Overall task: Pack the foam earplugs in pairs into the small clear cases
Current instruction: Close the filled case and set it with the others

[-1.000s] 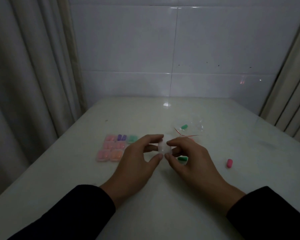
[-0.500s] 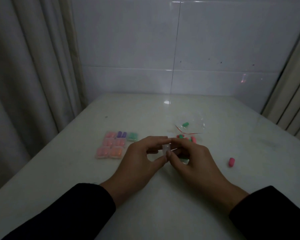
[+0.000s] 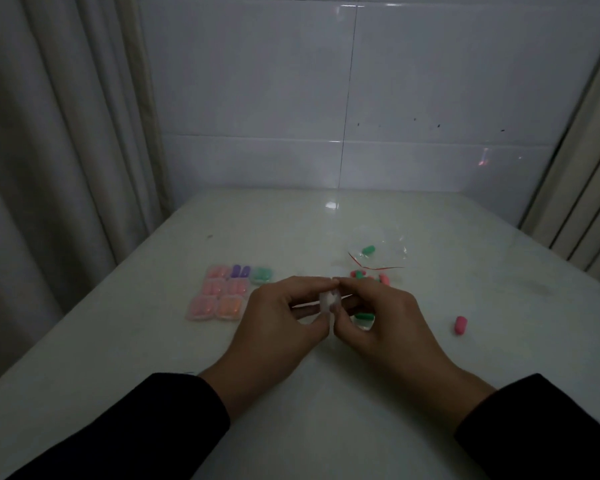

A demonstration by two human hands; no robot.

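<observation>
Both hands meet over the middle of the white table (image 3: 326,393). My left hand (image 3: 274,323) and my right hand (image 3: 381,323) pinch a small clear case (image 3: 328,300) between thumbs and fingertips; whether anything is inside it is too dim to tell. A green earplug (image 3: 363,316) lies on the table just under my right fingers. A few loose pink and green earplugs (image 3: 361,274) sit behind my right hand. One pink earplug (image 3: 460,325) lies alone to the right. Several filled cases (image 3: 222,292) form a block to the left.
A crumpled clear plastic bag (image 3: 381,249) with a red strip holds one green earplug, behind the hands. Curtains hang at both sides and a tiled wall stands behind the table.
The hands have stayed together on the clear case, turning it a little between the fingertips. The camera has tilted slightly.
</observation>
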